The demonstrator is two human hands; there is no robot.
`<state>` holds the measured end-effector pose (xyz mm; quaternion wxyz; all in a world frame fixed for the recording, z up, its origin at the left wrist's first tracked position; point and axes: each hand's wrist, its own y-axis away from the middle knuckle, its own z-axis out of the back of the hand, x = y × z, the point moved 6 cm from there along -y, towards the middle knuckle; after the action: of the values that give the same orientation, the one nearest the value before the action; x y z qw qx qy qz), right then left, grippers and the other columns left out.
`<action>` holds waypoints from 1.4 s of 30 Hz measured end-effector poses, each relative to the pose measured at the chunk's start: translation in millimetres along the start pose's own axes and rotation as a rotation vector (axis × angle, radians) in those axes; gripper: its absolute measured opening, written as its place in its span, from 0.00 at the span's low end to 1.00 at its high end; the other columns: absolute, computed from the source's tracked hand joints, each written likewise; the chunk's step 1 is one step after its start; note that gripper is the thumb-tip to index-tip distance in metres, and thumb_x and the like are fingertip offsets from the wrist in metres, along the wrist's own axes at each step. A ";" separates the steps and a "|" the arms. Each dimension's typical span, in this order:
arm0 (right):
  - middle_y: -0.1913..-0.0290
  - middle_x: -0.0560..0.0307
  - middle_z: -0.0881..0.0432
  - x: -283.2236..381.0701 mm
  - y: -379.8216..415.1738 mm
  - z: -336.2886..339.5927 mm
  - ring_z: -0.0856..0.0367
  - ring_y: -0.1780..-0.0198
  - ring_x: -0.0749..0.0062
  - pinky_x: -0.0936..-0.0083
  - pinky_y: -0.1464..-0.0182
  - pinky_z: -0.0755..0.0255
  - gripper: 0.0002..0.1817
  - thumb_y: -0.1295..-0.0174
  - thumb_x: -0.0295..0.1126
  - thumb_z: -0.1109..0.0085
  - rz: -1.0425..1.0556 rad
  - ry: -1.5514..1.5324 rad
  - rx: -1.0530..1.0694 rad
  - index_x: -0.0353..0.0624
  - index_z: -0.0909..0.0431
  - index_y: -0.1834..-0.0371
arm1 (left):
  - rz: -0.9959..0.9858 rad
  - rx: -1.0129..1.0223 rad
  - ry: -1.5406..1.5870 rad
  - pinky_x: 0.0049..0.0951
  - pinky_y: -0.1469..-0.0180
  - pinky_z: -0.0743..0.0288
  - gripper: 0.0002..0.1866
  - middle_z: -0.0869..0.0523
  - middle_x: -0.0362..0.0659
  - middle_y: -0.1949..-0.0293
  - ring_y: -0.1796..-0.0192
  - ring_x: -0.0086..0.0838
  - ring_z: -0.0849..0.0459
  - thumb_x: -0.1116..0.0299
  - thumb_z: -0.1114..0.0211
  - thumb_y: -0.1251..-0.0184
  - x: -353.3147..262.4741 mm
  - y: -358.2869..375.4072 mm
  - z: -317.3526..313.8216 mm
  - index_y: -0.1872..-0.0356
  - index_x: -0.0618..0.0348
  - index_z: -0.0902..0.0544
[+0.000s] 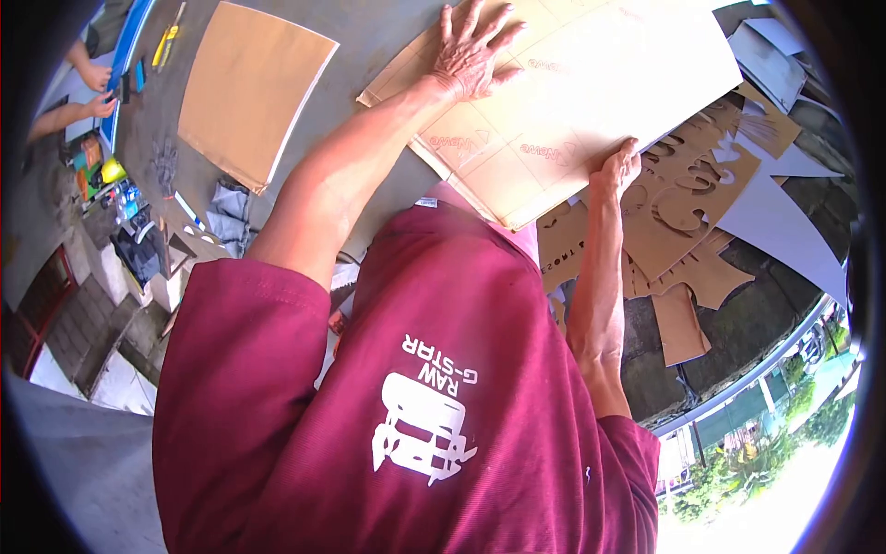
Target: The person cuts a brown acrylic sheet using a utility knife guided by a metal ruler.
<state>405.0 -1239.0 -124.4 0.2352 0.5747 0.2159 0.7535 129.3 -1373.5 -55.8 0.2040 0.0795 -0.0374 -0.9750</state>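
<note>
A large tan board sheet (517,138) lies in front of my torso, marked with thin lines and reddish lettering; bright light washes out its right part. My left hand (471,60) rests palm down on it near the left side, fingers spread. At the near right edge, my right hand (616,169) grips the sheet with the thumb on top; its other fingers are mostly hidden. Another brown edge shows beneath the sheet at its left corner. A plain brown board (254,88) lies apart on the grey table (369,42), left of my forearm.
Cut-out brown boards (688,198) with curved letter openings pile up at the right. White sheets (784,226) lie there too. A yellow-handled tool (166,44) sits at the upper left. Beyond it, another person's hands (97,88) are beside a blue edge. Assorted items (111,180) crowd the left.
</note>
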 end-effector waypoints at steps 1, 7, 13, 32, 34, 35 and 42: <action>0.55 0.51 0.23 -0.7 -1.2 0.4 0.25 0.56 0.65 0.64 0.56 0.25 0.21 0.24 0.47 0.54 0.020 0.003 0.002 0.36 0.29 0.51 | -0.001 -0.004 0.000 0.69 0.26 0.67 0.42 0.56 0.48 0.19 0.20 0.55 0.64 0.36 0.54 0.29 -0.2 0.2 -1.5 0.22 0.50 0.46; 0.55 0.49 0.22 0.8 -2.9 0.5 0.24 0.55 0.62 0.62 0.52 0.26 0.23 0.23 0.47 0.55 0.044 0.024 -0.005 0.33 0.29 0.52 | -0.003 -0.001 0.045 0.72 0.27 0.71 0.43 0.58 0.48 0.19 0.20 0.56 0.66 0.35 0.53 0.31 1.7 -1.6 -5.2 0.22 0.50 0.47; 0.60 0.51 0.23 -3.2 -12.6 3.2 0.27 0.59 0.66 0.64 0.56 0.29 0.21 0.27 0.47 0.51 0.107 0.018 0.046 0.36 0.28 0.57 | -0.054 -0.235 0.088 0.77 0.29 0.68 0.42 0.54 0.38 0.19 0.20 0.54 0.62 0.28 0.52 0.35 11.5 -3.4 -29.2 0.23 0.36 0.41; 0.50 0.27 0.21 32.9 -29.8 -6.0 0.25 0.48 0.36 0.52 0.42 0.36 0.43 0.24 0.58 0.77 0.049 0.353 -0.346 0.21 0.25 0.52 | -0.133 -0.043 -0.125 0.70 0.27 0.68 0.39 0.56 0.43 0.19 0.20 0.55 0.59 0.37 0.52 0.29 -36.1 -82.3 -8.1 0.21 0.37 0.47; 0.52 0.27 0.20 32.4 -32.3 -7.6 0.24 0.49 0.36 0.53 0.42 0.35 0.43 0.24 0.59 0.77 -0.006 0.380 -0.367 0.22 0.24 0.54 | -0.129 -0.030 -0.127 0.70 0.27 0.67 0.39 0.57 0.43 0.19 0.20 0.55 0.60 0.37 0.53 0.29 -35.7 -84.7 -7.4 0.21 0.36 0.47; 0.53 0.27 0.19 28.9 -35.4 -7.2 0.23 0.50 0.37 0.54 0.42 0.35 0.43 0.24 0.59 0.76 -0.023 0.385 -0.384 0.22 0.23 0.57 | -0.131 -0.030 -0.117 0.70 0.27 0.67 0.39 0.57 0.43 0.19 0.20 0.56 0.60 0.37 0.53 0.29 -35.9 -83.8 -7.5 0.21 0.36 0.47; 0.57 0.30 0.17 38.5 -24.9 -6.9 0.21 0.53 0.38 0.55 0.46 0.31 0.44 0.24 0.60 0.76 -0.143 0.421 -0.370 0.23 0.22 0.60 | -0.137 -0.003 -0.090 0.72 0.28 0.67 0.39 0.56 0.44 0.19 0.20 0.57 0.60 0.36 0.52 0.30 -35.4 -85.4 -7.4 0.21 0.36 0.47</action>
<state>392.2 -1196.4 -111.4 0.3387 0.3362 0.1589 0.8643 129.2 -1281.4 -67.2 0.1353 0.0378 -0.0397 -0.9893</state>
